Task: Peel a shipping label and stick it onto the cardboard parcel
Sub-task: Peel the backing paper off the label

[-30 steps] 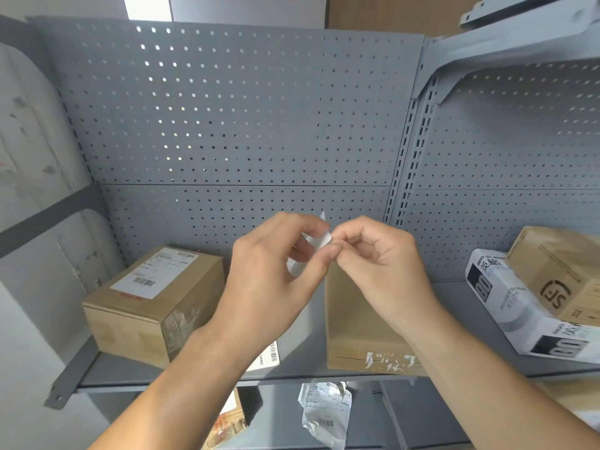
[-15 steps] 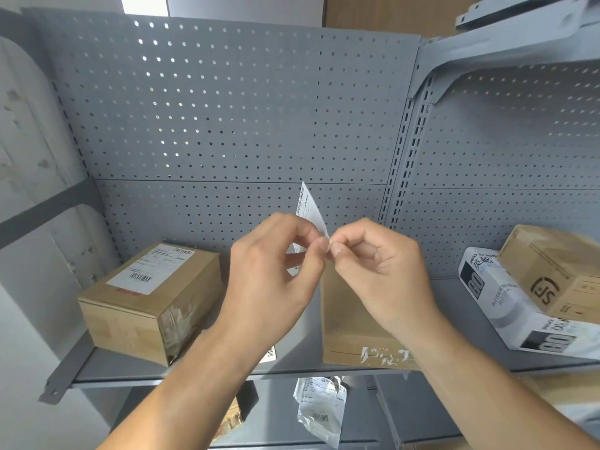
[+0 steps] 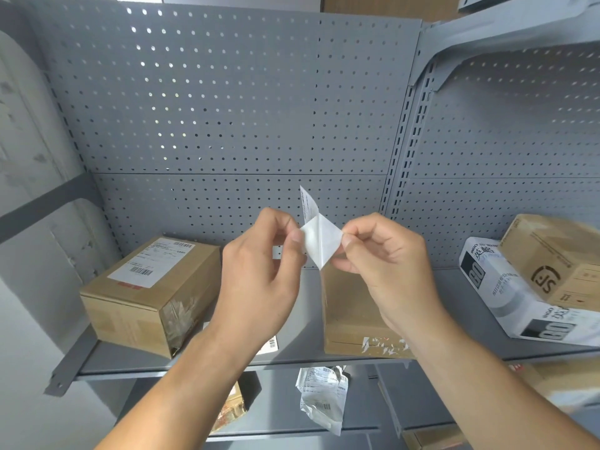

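Observation:
I hold a white shipping label (image 3: 319, 243) in front of me at chest height, above the grey shelf. My left hand (image 3: 259, 274) pinches its left side and my right hand (image 3: 386, 264) pinches a corner that is pulled away to the right, so a blank white triangle shows. A printed strip of the label sticks up behind my fingers. A plain cardboard parcel (image 3: 354, 316) stands on the shelf right behind my right hand, partly hidden by it, with torn label scraps on its front edge.
A labelled cardboard box (image 3: 143, 297) sits on the grey shelf (image 3: 292, 360) at left. At right lie a white printed package (image 3: 506, 293) and a brown box (image 3: 558, 261) on top of it. Crumpled label paper (image 3: 323, 396) lies on the lower shelf. Pegboard backs everything.
My hands have drawn apart. The label's corner has peeled open into a white triangle between them, and the printed strip rose above my fingers.

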